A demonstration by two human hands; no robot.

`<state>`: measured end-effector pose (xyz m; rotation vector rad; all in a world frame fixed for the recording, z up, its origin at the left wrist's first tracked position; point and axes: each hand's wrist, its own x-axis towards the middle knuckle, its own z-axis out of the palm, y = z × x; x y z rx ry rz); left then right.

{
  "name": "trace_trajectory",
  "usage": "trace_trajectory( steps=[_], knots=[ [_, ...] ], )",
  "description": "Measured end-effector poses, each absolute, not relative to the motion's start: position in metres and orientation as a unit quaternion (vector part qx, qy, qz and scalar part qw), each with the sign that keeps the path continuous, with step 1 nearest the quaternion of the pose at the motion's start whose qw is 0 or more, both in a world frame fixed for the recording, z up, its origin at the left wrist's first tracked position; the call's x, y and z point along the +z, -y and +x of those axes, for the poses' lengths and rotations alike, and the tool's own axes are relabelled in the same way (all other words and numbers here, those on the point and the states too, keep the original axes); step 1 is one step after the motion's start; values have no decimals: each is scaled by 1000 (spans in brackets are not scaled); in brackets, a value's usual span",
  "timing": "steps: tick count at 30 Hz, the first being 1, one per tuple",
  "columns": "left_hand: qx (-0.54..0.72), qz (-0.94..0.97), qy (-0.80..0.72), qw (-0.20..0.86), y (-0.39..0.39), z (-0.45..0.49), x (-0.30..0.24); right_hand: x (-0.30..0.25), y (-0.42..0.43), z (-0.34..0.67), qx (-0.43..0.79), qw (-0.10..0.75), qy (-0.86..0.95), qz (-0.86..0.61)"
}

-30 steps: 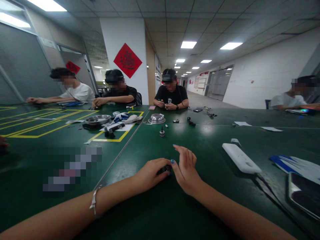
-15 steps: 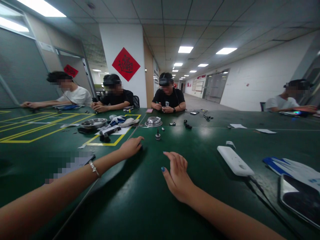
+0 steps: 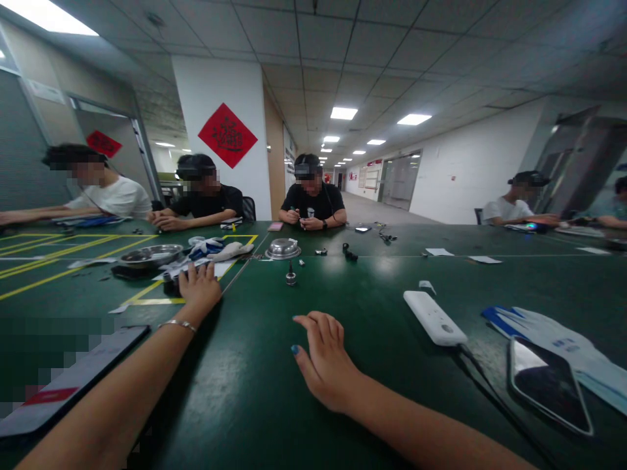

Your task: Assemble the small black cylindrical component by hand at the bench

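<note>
My left hand (image 3: 200, 290) is stretched out to the left, fingers spread over the black cylindrical parts (image 3: 170, 284) near the yellow-taped area. It partly covers those parts, and whether the fingertips touch them is hidden. Nothing shows in my right hand (image 3: 327, 365), which hovers or rests low over the green table with its thumb apart and fingers loosely bent. Beyond it stands a small round metal piece with a dark upright tip (image 3: 291, 277). Behind that piece lies a shiny upturned metal bowl (image 3: 283, 249).
On the left are a steel bowl (image 3: 151, 255), gloves (image 3: 208, 247) and a tablet-like device (image 3: 73, 378). To the right lie a white power strip (image 3: 434, 318) with cables, a phone (image 3: 548, 385) and a blue-white glove (image 3: 543, 336). Several people sit around the green table (image 3: 372, 300).
My left hand has moved left from the table's middle to the black cylindrical parts, its fingers now spread. My right hand keeps its pose. The view has turned slightly right.
</note>
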<state>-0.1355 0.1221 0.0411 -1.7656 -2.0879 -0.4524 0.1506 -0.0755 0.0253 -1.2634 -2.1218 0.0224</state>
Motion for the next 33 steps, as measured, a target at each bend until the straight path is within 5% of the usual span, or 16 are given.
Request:
trace_trajectory(
  steps=[23, 33],
  knots=[
    [-346, -502, 777, 157, -127, -146, 29, 23, 69, 155, -30, 310, 843, -438],
    [-333, -471, 811, 97, -120, -144, 38, 20, 67, 155, -32, 300, 842, -446]
  ],
)
